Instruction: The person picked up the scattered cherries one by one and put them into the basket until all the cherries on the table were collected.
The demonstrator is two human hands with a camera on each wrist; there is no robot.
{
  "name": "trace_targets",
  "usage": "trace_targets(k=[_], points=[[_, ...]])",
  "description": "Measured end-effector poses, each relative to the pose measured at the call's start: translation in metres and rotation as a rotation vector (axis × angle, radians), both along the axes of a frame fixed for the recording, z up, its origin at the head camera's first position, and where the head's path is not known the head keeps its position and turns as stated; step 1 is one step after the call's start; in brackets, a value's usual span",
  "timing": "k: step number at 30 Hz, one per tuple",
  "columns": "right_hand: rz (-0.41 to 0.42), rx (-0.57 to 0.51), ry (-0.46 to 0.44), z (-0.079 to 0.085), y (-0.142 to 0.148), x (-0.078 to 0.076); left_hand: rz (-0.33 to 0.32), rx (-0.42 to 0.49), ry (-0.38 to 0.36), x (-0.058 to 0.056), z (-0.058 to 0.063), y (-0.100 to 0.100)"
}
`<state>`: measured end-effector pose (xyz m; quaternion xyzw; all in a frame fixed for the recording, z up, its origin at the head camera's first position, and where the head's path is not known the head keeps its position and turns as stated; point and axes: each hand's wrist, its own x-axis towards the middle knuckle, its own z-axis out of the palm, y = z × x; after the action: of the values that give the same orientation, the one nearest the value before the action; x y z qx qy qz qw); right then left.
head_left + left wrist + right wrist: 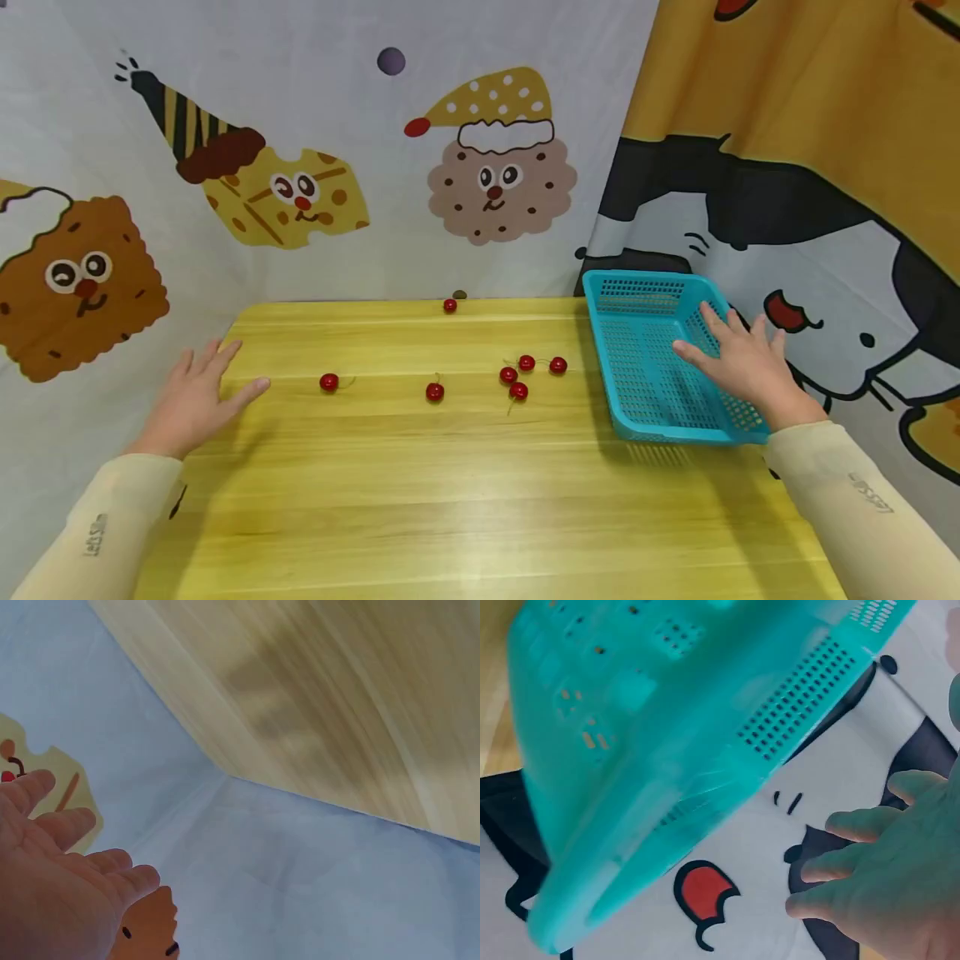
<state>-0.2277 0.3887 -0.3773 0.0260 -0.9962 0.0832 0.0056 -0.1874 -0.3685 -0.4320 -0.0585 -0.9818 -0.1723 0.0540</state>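
My left hand (193,400) hovers over the table's left edge with its fingers spread, holding nothing; the left wrist view shows the same hand (64,877) apart from the wood. On the other side, my right hand (750,362) hangs with spread fingers over the right part of a turquoise plastic basket (637,435), and nothing is in its grasp. Beside the basket, several red cherries (518,391) lie in a loose cluster. Single cherries lie farther left: one in the middle (435,392), one near the left hand (329,382), one at the back edge (450,306).
The yellow wooden table (450,500) ends at the back against a pale cartoon-print cloth (337,275). To the right hangs another printed cloth (795,208), close behind the basket. The basket stands at the table's right edge, with perforated walls.
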Motion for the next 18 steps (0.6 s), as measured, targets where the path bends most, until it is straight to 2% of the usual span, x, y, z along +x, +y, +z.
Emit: trace_targets(k=[4, 7, 9, 12, 14, 18], points=[[0.044, -0.059, -0.048, 0.006, -0.014, 0.012, -0.008, 0.007, -0.014, 0.005, 0.002, 0.011], [0.086, -0.110, -0.076, 0.007, -0.029, 0.037, -0.047, 0.043, -0.049, 0.013, 0.000, 0.026], [0.115, -0.126, -0.066, 0.003, -0.040, 0.056, -0.072, 0.066, -0.085, 0.022, -0.003, 0.036], [0.156, -0.166, -0.041, -0.012, -0.054, 0.082, -0.075, 0.098, -0.142, 0.036, -0.010, 0.046], [0.187, -0.192, -0.015, -0.025, -0.064, 0.093, -0.060, 0.111, -0.167, 0.043, -0.014, 0.049], [0.206, -0.213, 0.130, -0.054, -0.079, 0.100, -0.046, 0.127, -0.186, 0.043, -0.021, 0.053]])
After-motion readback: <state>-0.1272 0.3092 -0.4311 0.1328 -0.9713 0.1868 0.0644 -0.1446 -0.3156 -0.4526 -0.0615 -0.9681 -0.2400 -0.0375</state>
